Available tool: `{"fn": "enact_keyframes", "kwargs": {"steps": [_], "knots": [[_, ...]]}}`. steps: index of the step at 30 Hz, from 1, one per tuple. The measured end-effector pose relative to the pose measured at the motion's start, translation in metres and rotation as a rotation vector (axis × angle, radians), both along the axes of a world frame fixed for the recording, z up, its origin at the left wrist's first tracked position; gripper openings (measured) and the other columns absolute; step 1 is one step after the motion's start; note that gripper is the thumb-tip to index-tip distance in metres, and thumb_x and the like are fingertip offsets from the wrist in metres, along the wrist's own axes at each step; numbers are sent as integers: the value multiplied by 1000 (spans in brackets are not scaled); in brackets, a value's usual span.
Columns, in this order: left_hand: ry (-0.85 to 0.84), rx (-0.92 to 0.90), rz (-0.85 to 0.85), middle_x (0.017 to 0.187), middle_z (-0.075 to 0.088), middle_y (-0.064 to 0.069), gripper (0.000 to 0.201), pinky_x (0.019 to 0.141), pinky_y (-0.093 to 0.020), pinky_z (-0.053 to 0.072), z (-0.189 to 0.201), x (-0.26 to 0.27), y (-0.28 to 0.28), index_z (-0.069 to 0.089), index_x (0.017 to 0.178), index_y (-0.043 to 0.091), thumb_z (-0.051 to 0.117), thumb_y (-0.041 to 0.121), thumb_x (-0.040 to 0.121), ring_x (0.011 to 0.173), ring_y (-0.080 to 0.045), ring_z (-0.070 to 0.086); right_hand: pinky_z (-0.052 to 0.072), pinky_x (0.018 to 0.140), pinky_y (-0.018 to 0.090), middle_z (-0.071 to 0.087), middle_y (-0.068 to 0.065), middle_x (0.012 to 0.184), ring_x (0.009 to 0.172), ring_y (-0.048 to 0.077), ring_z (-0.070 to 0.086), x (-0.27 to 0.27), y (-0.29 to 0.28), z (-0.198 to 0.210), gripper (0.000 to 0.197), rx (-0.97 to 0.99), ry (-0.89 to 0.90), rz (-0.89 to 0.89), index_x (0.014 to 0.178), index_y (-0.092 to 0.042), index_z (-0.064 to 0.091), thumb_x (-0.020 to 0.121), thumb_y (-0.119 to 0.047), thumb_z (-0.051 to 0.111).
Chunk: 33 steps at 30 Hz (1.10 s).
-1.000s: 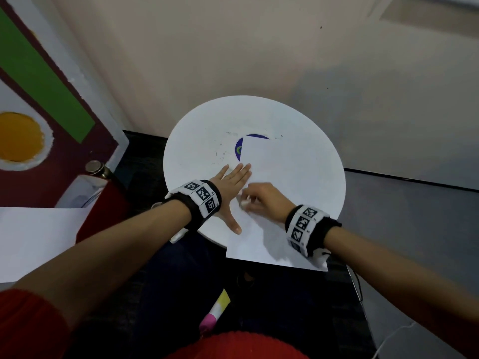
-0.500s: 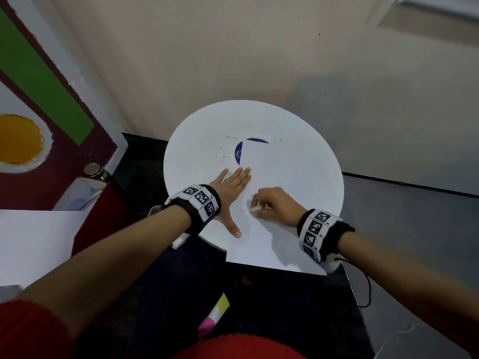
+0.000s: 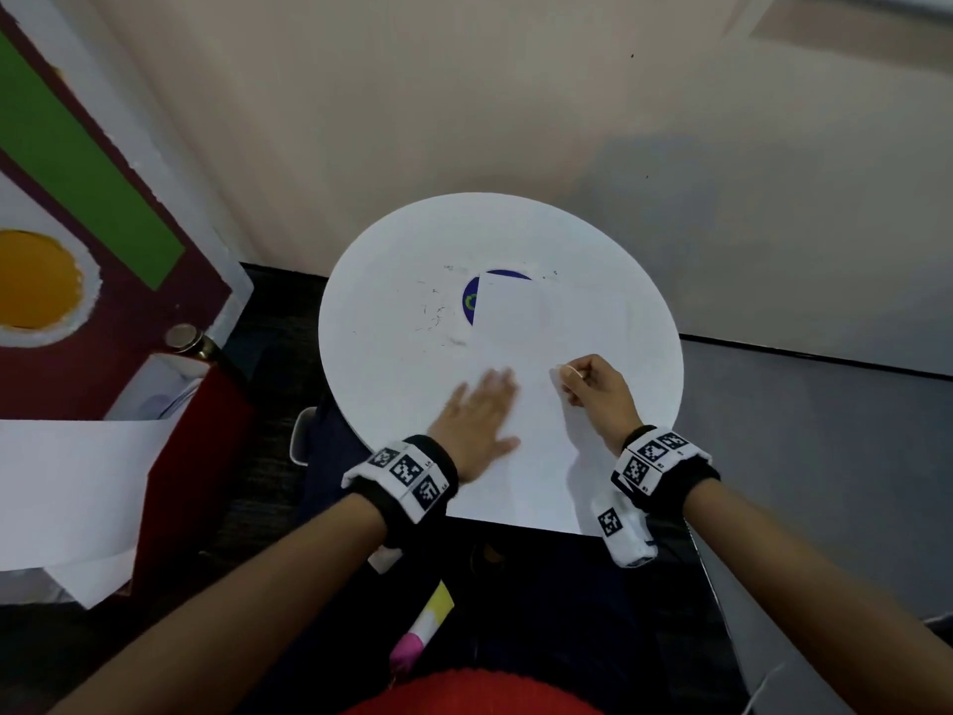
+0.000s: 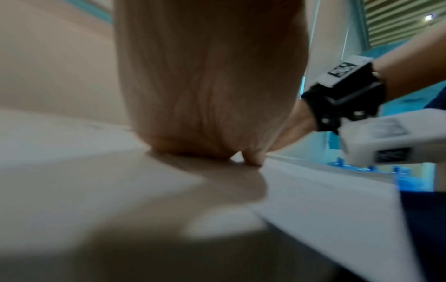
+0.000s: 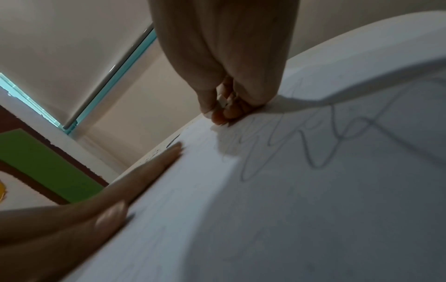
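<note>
A white sheet of paper [image 3: 536, 456] lies on the round white table [image 3: 402, 260], its near edge hanging over the rim. My left hand [image 3: 479, 410] presses flat on the sheet's left edge with straight fingers; it looks blurred. My right hand [image 3: 588, 384] pinches a small white eraser [image 5: 223, 102] between thumb and fingertips and holds it down on the paper. Grey pencil scribbles [image 5: 313, 145] run across the sheet just right of the eraser. In the right wrist view the left hand's fingers [image 5: 135, 181] lie along the paper's edge.
A blue round sticker [image 3: 470, 301] on the table is half covered by the sheet's far corner. A painted board [image 3: 77, 198] and a red box with white sheets [image 3: 67, 482] stand to the left. A pink and yellow marker [image 3: 420, 632] lies on my lap. A wall is close behind.
My right hand has moved to the right across the paper with the eraser, away from the left hand. The left hand stays flat on the sheet's edge, shifting slightly.
</note>
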State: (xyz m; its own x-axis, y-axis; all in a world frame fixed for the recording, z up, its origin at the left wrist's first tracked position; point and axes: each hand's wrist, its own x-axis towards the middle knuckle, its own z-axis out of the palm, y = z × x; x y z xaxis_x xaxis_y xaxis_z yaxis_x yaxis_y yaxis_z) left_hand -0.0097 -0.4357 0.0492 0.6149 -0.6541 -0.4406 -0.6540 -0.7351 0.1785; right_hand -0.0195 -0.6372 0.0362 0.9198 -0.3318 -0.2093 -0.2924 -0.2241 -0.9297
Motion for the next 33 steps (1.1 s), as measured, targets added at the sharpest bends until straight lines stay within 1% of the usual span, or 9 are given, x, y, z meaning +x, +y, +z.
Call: {"fn": "enact_keyframes", "kwargs": {"steps": [3,6,9,12,14,18,23,28,33], "knots": [[-123,165,340,153,-30,-19,76,116,-42,-12,9,18,18,-21,146,-1,15,50,102,143,-32,-24,47,70,30,59,6,78,65,17,54,0,2,1,19,-33,-17,36,94,1,59,90,-17,61],[-191,61,155,153,-29,-18,89,116,-41,-12,18,31,18,-20,147,0,26,58,98,143,-31,-25,45,67,27,60,3,72,64,16,53,2,6,9,11,-43,-23,136,86,-4,64,86,-14,66],[-107,-14,-84,154,-31,-14,110,116,-41,-14,16,43,7,-20,148,2,35,74,86,143,-27,-27,46,66,20,66,9,80,68,13,54,6,20,20,7,-161,-41,300,84,-5,68,82,-12,69],[-59,11,-73,154,-32,-9,125,115,-42,-17,5,46,2,-21,148,5,39,85,74,142,-23,-30,45,69,27,61,12,81,71,19,54,14,32,23,7,-387,-89,417,82,-4,68,80,-10,69],[-58,8,-29,154,-33,-6,130,116,-45,-17,0,45,0,-22,148,6,41,88,69,141,-21,-31,40,67,30,52,5,76,69,20,49,11,38,22,8,-500,-111,497,76,-6,61,82,-8,65],[-89,0,-39,155,-32,-7,136,115,-48,-17,-1,44,1,-21,149,5,43,91,63,142,-22,-30,42,62,33,53,10,77,67,23,50,-9,48,26,14,-588,-107,786,71,-2,54,81,-7,63],[-75,25,-50,152,-36,-7,146,113,-48,-20,-2,46,1,-25,148,6,44,95,54,140,-23,-34,33,62,22,44,-7,71,66,14,46,25,36,30,14,-596,-102,608,72,-12,55,82,-7,65],[-86,7,-44,154,-34,-6,146,114,-50,-19,-3,45,1,-23,149,8,47,94,54,141,-23,-33,38,60,18,53,0,74,63,13,49,0,50,32,15,-540,-63,819,71,-12,54,78,-4,65],[-66,7,-43,153,-36,-6,145,114,-53,-16,-1,46,0,-24,149,12,48,94,53,140,-24,-33,35,61,18,47,-9,68,61,3,45,20,44,36,9,-567,-101,666,75,-9,58,78,-1,63]]}}
